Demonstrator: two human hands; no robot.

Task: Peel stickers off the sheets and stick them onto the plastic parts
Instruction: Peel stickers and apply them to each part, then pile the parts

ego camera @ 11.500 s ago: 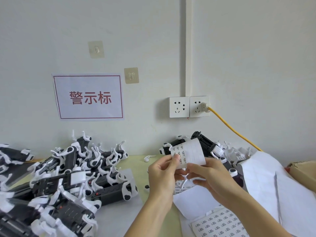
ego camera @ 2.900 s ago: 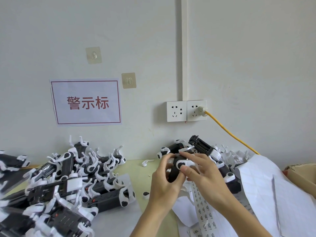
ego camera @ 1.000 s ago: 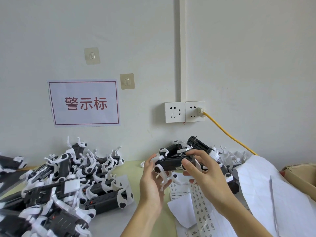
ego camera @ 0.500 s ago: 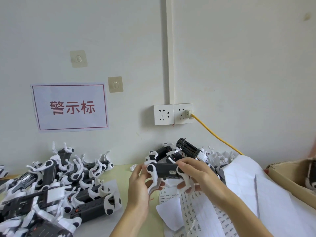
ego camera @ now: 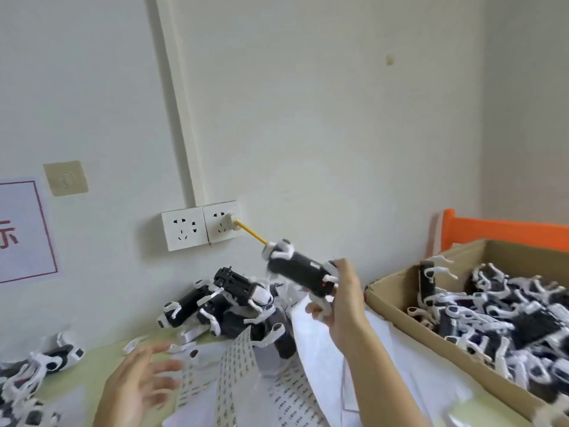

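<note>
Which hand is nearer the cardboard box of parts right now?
Right. The right hand, gripping a black-and-white plastic part, is raised just beside the cardboard box's near corner. The left hand hovers open over the sticker sheets, much farther off.

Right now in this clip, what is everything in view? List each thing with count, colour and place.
held plastic part: one, black and white, raised in the right hand
unboxed parts: a pile, black and white, by the wall
cardboard box: one, brown, right, full of parts
sticker sheets: several, white, on the table
wall sockets: two, white, one with a yellow cable
sign: one, white with red border, left wall
left hand: open, empty, low
right hand: grips the held part
</note>
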